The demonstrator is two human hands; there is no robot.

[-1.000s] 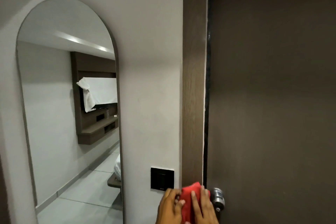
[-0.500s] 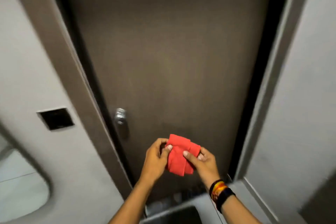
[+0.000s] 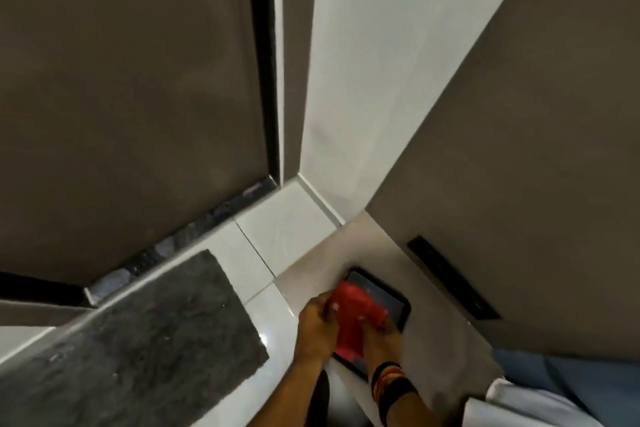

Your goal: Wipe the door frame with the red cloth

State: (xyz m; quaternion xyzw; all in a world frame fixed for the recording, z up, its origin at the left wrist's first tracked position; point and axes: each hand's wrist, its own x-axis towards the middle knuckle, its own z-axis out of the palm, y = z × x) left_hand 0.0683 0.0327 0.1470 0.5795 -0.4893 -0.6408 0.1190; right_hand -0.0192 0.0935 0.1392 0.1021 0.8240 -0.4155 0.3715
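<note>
The folded red cloth [image 3: 353,319] is low in the head view, held between both hands over a dark flat tablet-like device [image 3: 388,298] on a beige counter [image 3: 346,246]. My left hand [image 3: 317,326] grips its left edge. My right hand [image 3: 379,340], with striped bands on the wrist, grips its right side. The brown door [image 3: 131,97] fills the upper left. The right side of its door frame [image 3: 294,62] runs down beside it, well above and left of the cloth. Neither hand touches the frame.
A dark grey mat [image 3: 131,350] lies on the white tiled floor [image 3: 277,229] before the door. A brown panel [image 3: 536,149] with a black slot [image 3: 450,281] rises at the right. White and blue fabric [image 3: 554,392] sits at the bottom right corner.
The view swung from the left door frame and mirror, across the door, down to the right corner. Both hands carried the cloth from the frame by the handle to above the counter's device.
</note>
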